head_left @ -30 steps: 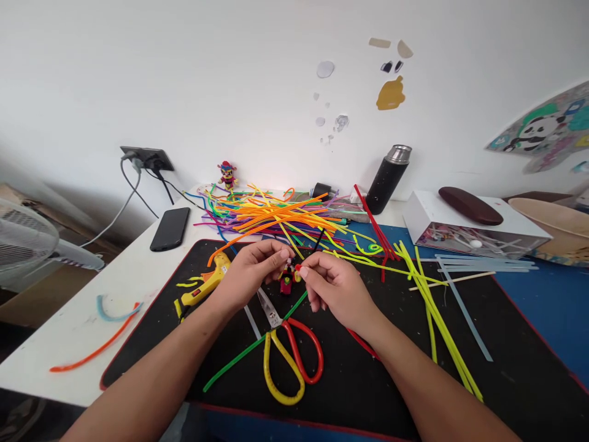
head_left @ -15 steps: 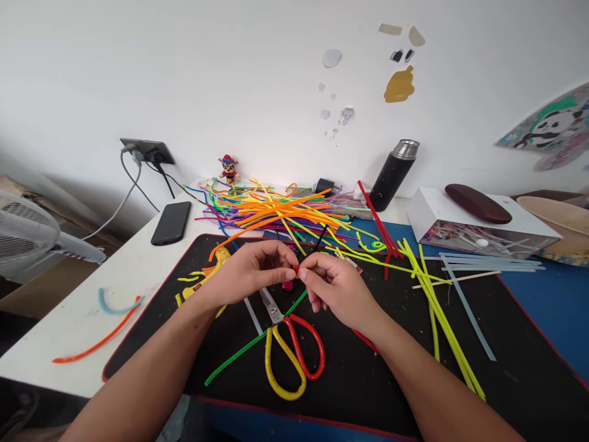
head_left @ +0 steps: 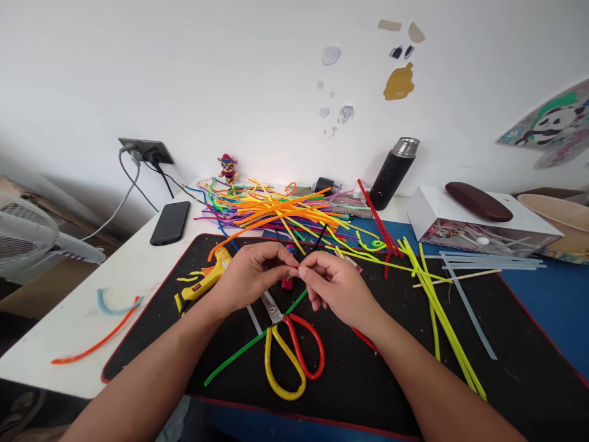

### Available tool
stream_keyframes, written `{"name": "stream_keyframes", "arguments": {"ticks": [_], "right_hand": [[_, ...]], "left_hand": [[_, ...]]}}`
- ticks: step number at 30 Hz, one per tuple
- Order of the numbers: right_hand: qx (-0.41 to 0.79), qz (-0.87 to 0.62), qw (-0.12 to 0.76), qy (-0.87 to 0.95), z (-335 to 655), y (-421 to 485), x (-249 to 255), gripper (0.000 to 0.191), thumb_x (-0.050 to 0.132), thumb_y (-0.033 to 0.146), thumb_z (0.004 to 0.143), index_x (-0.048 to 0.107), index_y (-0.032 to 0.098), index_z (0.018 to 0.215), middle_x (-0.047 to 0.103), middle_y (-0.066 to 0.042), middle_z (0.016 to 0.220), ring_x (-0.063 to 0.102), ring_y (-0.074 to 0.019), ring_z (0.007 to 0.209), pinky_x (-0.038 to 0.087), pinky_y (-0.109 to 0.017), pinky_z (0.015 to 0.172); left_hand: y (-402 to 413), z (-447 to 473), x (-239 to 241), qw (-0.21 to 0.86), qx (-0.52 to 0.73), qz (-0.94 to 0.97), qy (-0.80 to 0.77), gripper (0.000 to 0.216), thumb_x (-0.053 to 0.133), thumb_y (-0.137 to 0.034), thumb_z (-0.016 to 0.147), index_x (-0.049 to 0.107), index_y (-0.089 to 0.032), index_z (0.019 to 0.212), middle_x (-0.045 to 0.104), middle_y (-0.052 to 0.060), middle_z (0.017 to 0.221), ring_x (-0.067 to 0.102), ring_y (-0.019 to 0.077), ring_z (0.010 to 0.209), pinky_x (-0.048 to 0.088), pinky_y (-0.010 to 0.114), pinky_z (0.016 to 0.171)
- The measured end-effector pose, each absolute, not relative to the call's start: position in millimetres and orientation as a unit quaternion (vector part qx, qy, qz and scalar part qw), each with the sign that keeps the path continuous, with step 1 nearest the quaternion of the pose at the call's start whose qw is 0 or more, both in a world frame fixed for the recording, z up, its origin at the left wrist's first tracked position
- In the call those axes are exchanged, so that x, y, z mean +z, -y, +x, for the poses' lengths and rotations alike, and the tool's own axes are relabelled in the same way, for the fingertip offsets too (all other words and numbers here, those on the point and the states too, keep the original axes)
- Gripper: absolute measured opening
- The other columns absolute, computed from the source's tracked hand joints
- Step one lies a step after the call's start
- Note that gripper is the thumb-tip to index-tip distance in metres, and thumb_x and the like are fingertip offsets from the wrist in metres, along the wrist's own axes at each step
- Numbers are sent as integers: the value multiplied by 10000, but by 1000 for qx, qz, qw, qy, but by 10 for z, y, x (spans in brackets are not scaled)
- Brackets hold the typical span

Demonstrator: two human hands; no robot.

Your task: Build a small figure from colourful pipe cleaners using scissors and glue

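Note:
My left hand [head_left: 253, 273] and my right hand [head_left: 335, 285] meet fingertip to fingertip above a black mat [head_left: 377, 380]. Both are pinched on a small red and pink pipe-cleaner figure [head_left: 288, 282], most of which is hidden behind the fingers. A black pipe cleaner [head_left: 321, 236] sticks up from behind my right hand. Scissors with one yellow and one red handle [head_left: 289, 350] lie on the mat just below the hands. A green pipe cleaner [head_left: 248, 350] lies under them. A yellow glue gun [head_left: 202, 282] lies left of my left hand.
A heap of coloured pipe cleaners [head_left: 276, 212] lies behind the hands. A black phone [head_left: 170, 222], a black flask [head_left: 392, 173], a white box [head_left: 478, 227] with a dark case on it, yellow-green stems [head_left: 442, 319] and clear glue sticks [head_left: 488, 261] surround the mat. A fan [head_left: 27, 236] stands at left.
The hands closed together over the small figure, so less of it shows now. The view shifted slightly; nothing else on the table moved.

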State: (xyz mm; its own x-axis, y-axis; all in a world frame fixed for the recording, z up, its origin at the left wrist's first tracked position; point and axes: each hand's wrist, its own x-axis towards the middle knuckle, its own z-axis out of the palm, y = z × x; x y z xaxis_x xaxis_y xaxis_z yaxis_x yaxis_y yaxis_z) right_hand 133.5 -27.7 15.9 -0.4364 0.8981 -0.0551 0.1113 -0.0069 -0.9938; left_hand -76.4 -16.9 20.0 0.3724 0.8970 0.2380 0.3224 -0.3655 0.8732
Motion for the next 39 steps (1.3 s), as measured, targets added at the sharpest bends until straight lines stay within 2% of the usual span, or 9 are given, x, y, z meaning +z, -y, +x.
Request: {"name": "stream_keyframes", "arguments": {"ticks": [6,13,17,20,22,30,39], "right_hand": [[576,-419,331,619,1341,263,142,160,609,339,961,626,202,880,577,66,565,537,-87,419,377,-194,422],[568,-433,323,621,1343,251,99,187,614,372,972,630,204,892,582,61,571,541,-93,429,372,-198,421],[574,-427,320,621,1336,266,116,198,613,379,977,635,201,893,579,60,579,541,-91,435,365,-198,422],[582,-416,312,626,1331,286,138,200,607,378,984,645,200,902,570,62,583,542,-89,441,361,-197,424],[583,-412,307,629,1330,293,149,201,604,377,988,648,199,904,569,61,588,545,-88,447,364,-196,429],[574,-416,301,637,1337,288,189,185,608,359,982,662,205,895,568,57,586,545,-91,455,368,-200,436],[562,-421,295,648,1332,297,159,169,634,360,974,668,215,895,585,51,599,565,-105,474,405,-214,468]], "left_hand": [[182,-753,200,278,389,785,-393,129,710,-237,946,767,-194,839,781,47,823,723,167,752,533,247,712],[185,-739,198,252,374,800,-395,173,645,-232,962,760,-203,835,789,64,843,731,185,781,541,268,732],[170,-758,223,336,367,765,-409,145,685,-272,945,759,-183,857,758,50,810,683,154,693,521,247,669],[148,-799,252,434,383,702,-415,206,719,-360,934,765,-159,931,741,46,792,634,138,636,515,239,619],[132,-833,265,463,380,682,-421,237,726,-382,930,768,-149,933,741,49,787,623,137,647,511,234,620],[116,-905,277,489,287,715,-408,187,675,-327,961,783,-176,938,760,37,808,655,147,706,516,227,670],[140,-893,334,468,264,740,-403,236,676,-387,956,761,-171,910,747,41,828,643,157,732,494,237,681]]}}
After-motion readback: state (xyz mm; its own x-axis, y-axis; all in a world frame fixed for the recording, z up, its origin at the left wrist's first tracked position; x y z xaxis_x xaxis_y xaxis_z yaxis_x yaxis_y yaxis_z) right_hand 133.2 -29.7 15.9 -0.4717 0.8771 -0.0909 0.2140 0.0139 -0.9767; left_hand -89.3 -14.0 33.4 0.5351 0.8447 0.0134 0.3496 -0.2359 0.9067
